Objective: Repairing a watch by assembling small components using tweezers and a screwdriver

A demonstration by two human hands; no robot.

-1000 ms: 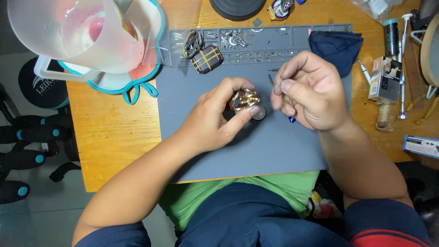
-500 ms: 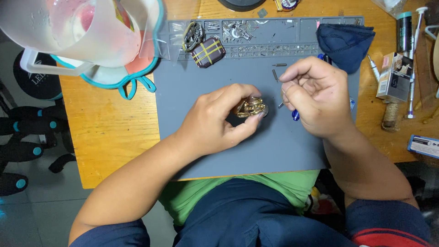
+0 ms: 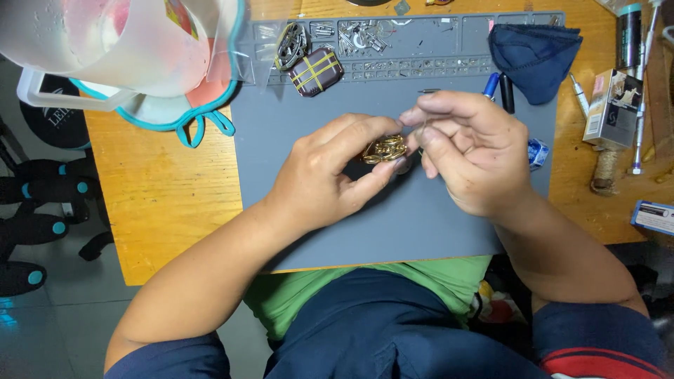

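We pinch a small gold metal piece (image 3: 385, 149) over the grey mat (image 3: 295, 140).
Our left hand (image 3: 330, 175) grips its edges; our right hand (image 3: 467, 151), at three o'clock, closes on it. It looks light, stiff, slippery.

My hands (image 3: 393, 165) meet mid-mat, and the grey mat (image 3: 281, 133) lies bare to their left and below them, so I can pass there. Ahead, the tray of small metal parts (image 3: 365, 35) and a dark blue cloth (image 3: 533, 52) block the far edge; a clear plastic jug (image 3: 119, 38) crowds the far left corner.
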